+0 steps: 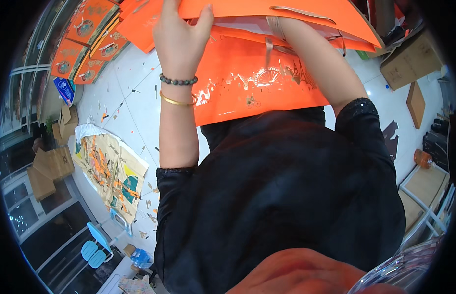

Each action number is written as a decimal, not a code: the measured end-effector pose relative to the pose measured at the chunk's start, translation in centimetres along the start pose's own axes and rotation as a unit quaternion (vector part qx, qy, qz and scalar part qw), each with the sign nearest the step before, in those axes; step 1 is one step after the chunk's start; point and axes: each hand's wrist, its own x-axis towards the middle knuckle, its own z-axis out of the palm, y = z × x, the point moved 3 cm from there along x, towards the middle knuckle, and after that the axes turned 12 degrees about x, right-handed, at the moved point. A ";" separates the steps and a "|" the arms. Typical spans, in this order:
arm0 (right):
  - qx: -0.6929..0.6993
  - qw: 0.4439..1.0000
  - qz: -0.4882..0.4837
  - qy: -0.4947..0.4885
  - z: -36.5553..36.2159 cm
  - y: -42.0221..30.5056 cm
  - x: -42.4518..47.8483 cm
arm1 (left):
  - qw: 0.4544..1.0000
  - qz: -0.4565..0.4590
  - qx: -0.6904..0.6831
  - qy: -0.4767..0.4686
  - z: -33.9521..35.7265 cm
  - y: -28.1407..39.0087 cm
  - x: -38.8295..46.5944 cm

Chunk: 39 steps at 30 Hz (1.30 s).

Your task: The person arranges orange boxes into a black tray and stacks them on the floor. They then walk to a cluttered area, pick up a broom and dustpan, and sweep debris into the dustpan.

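My left hand (182, 40) lies against an orange paper bag (235, 8) at the top of the view, its thumb over the orange panel. The fingertips run past the picture's top edge, so their grip cannot be made out. My right forearm (316, 55) reaches between the orange layers beside a ribbon handle (275, 27); the right hand is hidden inside. Under these, close to my body, is an orange panel (261, 84) with a shiny skyline and Ferris wheel print. More orange bags or sheets (138, 31) are behind my left hand.
Stacked orange printed boxes (70, 55) stand at upper left. A flattened sack (117, 161) with orange scraps lies on the scrap-strewn white tile floor (134, 73). Cardboard boxes (412, 60) are at right, near a folding metal frame (423, 191). A light-blue seat (95, 250) is at lower left.
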 end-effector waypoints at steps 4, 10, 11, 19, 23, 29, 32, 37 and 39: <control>-0.019 1.000 0.022 -0.010 -0.8 0.3 -0.5 | 0.993 -0.028 -0.037 -0.109 -0.1 1.2 1.8; -0.020 0.999 0.017 -0.023 -1.6 -0.5 0.0 | 0.981 -0.028 0.169 -0.094 2.1 -4.6 5.5; -0.015 1.000 0.009 -0.015 -2.4 -1.0 -0.3 | 0.974 -0.014 0.213 -0.077 2.2 -5.9 6.9; 0.098 0.988 0.072 0.093 -10.0 0.4 -7.6 | 0.936 -0.022 0.350 0.015 0.0 -14.2 8.9; 0.164 0.937 -0.068 0.300 -13.2 2.9 -11.6 | 0.966 -0.124 0.223 -0.037 0.0 -16.2 9.1; 0.075 0.947 -0.052 0.307 -9.2 5.3 -8.0 | 0.954 -0.106 0.219 -0.178 -1.8 -13.1 9.5; 0.089 0.875 -0.150 0.451 -10.0 7.0 -7.3 | 0.931 -0.055 0.321 -0.163 -2.1 -17.3 9.9; 0.087 0.975 -0.145 0.142 -5.7 4.4 -0.4 | 0.894 -0.154 0.397 -0.139 -7.9 -21.8 9.0; 0.024 0.984 -0.157 0.081 -3.8 7.2 3.6 | 0.889 -0.188 0.398 -0.126 -9.4 -22.8 8.9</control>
